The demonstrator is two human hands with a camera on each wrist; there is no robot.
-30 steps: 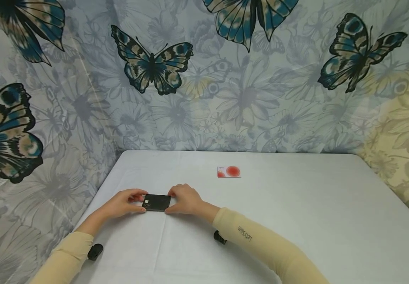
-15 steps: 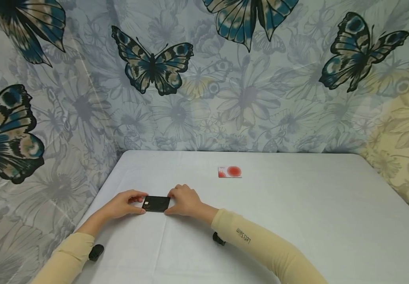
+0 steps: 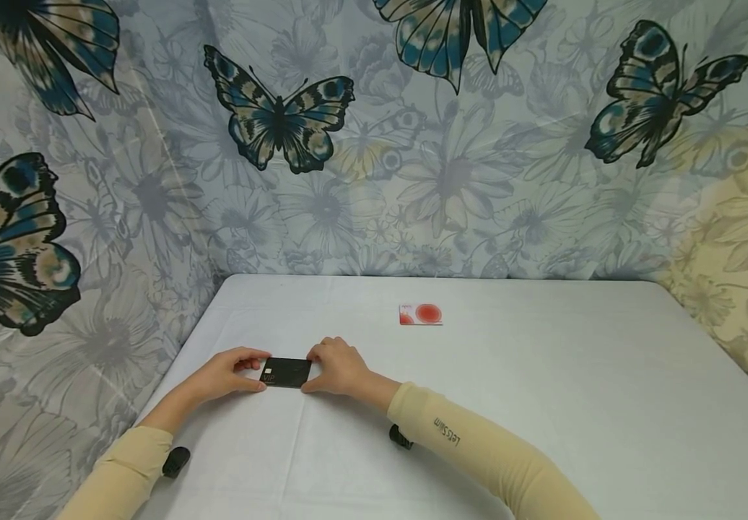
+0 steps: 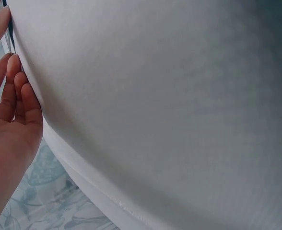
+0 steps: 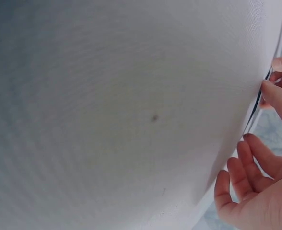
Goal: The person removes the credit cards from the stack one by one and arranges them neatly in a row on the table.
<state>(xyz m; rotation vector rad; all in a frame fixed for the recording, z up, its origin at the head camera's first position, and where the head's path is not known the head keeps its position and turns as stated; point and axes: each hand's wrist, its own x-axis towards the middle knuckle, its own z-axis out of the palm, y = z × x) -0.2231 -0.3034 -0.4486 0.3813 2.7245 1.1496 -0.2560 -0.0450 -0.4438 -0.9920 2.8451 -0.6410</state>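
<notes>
On the white table lies a black card (image 3: 286, 373) with a small chip and the letters VIP. My left hand (image 3: 223, 373) holds its left end, thumb at the near corner and index finger at the far one. At the other end my right hand (image 3: 340, 367) pinches the card between thumb and fingers. Both wrist views show the card only as a thin dark edge, seen nearly edge-on at the left hand's fingertips (image 4: 14, 60) and below the right thumb. A red and white card (image 3: 421, 315) lies flat farther back, apart from both hands.
The white table (image 3: 543, 383) reaches back to a fabric wall (image 3: 387, 195) printed with flowers and butterflies. Pale yellow sleeves (image 3: 471, 440) cover both forearms. A black wrist device (image 3: 175, 462) shows beside the left forearm, another (image 3: 401, 436) beneath the right.
The black card and both hands shifted very slightly toward me, then stayed almost still. The red and white card lies as before; the head view moved a little.
</notes>
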